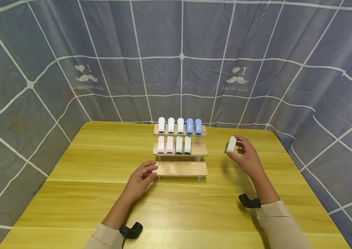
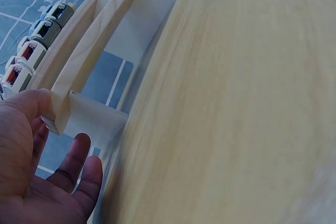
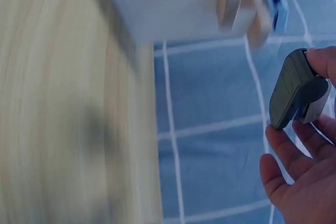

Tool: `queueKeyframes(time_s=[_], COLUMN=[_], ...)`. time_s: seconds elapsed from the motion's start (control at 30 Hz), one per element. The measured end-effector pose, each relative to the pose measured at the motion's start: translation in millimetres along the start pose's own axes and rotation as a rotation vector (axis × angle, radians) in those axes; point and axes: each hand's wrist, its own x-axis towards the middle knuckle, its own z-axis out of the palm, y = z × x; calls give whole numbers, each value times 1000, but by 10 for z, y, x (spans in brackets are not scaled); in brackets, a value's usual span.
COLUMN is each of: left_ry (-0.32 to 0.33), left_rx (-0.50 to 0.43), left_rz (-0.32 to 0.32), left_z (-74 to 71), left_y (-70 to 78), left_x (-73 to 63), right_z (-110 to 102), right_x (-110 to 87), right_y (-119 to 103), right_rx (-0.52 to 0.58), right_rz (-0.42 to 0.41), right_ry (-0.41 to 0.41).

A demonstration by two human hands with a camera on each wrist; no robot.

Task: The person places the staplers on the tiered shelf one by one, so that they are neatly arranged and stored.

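Observation:
My right hand [image 1: 246, 155], right of the shelves, grips a small white stapler [image 1: 232, 144] above the table. In the right wrist view its dark grey base [image 3: 292, 88] faces the camera, between thumb and fingertips. My left hand [image 1: 140, 180] holds the left end of the front wooden shelf [image 1: 182, 168], which carries nothing. Seen from the left wrist, the thumb lies at the board's end while other fingers [image 2: 79, 161] hang apart below it. On the middle shelf [image 1: 199, 149] stand pink staplers [image 1: 165, 145] at left, then off-white ones with dark bases [image 1: 183, 145].
The back shelf [image 1: 156, 130] holds white staplers [image 1: 171, 125] and, at its right end, blue ones [image 1: 193, 126]. White supports [image 2: 97, 119] carry the boards. The wood-grain table [image 1: 101, 166] is bordered by a grey curtain [image 1: 157, 76] with white lines behind and at both sides.

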Motion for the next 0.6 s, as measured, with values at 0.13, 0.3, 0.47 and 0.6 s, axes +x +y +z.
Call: queueKeyframes(time_s=[0.13,0.3,0.47,0.6], left_ry=[4,-6,-7,-8], left_rx=[-5,-25,-14,-16], left_rz=[2,7,10,4], left_z=[2,-2,-1,-2], left_y=[-181,-239,-222,-219], left_x=[28,34,34,37], right_z=[182,408,618,724], right_x=[-22,-8,66,87], right_y=[-335,-507,-352,-293], right_rx=[39,75,71,76], right_rz=[-25,-63,-66,-83], right_ry=[-27,-61,-70,-69])
